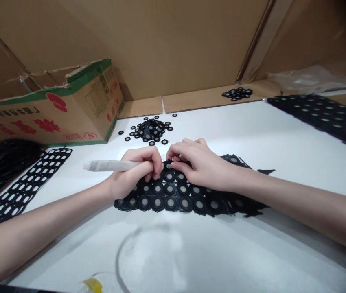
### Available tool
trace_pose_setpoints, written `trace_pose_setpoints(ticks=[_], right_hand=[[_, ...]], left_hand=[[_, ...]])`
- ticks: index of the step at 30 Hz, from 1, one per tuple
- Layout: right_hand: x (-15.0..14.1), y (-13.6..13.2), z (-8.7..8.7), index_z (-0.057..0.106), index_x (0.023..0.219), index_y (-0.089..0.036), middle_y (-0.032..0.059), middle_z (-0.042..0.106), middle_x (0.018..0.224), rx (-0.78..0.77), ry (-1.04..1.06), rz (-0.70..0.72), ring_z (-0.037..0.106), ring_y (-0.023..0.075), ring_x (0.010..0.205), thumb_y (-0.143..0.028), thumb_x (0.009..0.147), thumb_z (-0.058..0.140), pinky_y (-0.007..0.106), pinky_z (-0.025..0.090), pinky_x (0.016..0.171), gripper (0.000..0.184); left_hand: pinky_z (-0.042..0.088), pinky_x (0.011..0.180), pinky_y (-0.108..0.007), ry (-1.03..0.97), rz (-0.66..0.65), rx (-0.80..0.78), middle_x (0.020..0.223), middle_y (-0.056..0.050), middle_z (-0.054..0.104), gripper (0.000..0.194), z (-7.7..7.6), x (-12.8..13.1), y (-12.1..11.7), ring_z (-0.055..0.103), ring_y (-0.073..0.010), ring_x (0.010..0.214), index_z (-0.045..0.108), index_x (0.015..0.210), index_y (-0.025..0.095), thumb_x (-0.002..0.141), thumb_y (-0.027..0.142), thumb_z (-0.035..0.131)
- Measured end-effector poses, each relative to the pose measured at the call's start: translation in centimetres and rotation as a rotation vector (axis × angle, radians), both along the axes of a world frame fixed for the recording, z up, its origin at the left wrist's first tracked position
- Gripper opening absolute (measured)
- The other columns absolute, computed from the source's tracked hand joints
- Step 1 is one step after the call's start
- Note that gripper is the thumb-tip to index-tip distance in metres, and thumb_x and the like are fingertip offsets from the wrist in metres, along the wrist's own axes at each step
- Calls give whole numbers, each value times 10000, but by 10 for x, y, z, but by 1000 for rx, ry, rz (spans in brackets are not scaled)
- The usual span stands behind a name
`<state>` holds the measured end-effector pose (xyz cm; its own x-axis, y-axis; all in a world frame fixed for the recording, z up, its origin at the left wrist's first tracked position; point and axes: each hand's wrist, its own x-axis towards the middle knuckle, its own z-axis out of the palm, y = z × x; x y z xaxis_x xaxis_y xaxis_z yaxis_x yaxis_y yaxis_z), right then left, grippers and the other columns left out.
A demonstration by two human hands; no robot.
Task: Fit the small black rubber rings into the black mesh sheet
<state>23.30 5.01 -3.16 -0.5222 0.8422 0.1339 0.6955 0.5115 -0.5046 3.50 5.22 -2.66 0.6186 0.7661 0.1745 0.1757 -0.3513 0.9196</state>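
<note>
A black sheet of round rings with pale centres lies flat on the white table in front of me. My left hand is closed around a white pen-like tool, whose blunt end sticks out to the left; its other end is hidden by the fingers. The left fingertips rest at the sheet's far edge. Just beside them, my right hand pinches the same edge near one ring, thumb and index finger together. The palm and wrist cover part of the sheet's right side.
Behind my hands lies a pile of loose black rings, with a smaller pile farther back right. A cardboard box stands at the left. Other perforated black sheets lie left and right. Yellow tape is near the front.
</note>
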Motion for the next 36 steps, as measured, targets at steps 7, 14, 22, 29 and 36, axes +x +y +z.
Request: trace_pose_setpoints(ticks=[7,14,22,29,36], right_hand=[[1,0,6,563,795,-176,24,536,698,-73,-69,31,501,204,756,-318,800,594,392,304,838,146],[-2,0,10,560,782,-184,25,548,715,-107,-63,56,502,194,729,-259,802,596,366,324,804,85],[0,1,7,548,783,-176,39,583,753,-102,-45,85,515,195,749,-237,809,574,380,330,826,71],[-1,0,9,553,805,-172,56,606,787,-109,-50,100,531,206,767,-218,813,554,384,347,824,47],[-2,-2,12,542,797,-171,60,611,790,-127,-78,93,521,204,769,-210,827,549,388,355,837,49]], left_hand=[[388,529,-211,-100,74,49,656,7,594,156,-3,-3,-5,494,-88,563,538,680,152,783,80,448],[372,496,-222,-94,-27,33,557,-4,586,156,-1,-6,-8,482,-96,492,545,607,149,723,82,465],[374,492,-205,-53,-32,12,568,7,585,163,0,-4,-7,477,-78,474,540,621,143,730,62,449],[335,448,-192,11,-38,-121,552,18,546,150,5,2,-9,455,-70,462,519,613,143,721,91,429],[320,422,-181,-2,-79,-209,544,18,542,132,5,0,-9,447,-62,449,509,599,138,697,87,436]])
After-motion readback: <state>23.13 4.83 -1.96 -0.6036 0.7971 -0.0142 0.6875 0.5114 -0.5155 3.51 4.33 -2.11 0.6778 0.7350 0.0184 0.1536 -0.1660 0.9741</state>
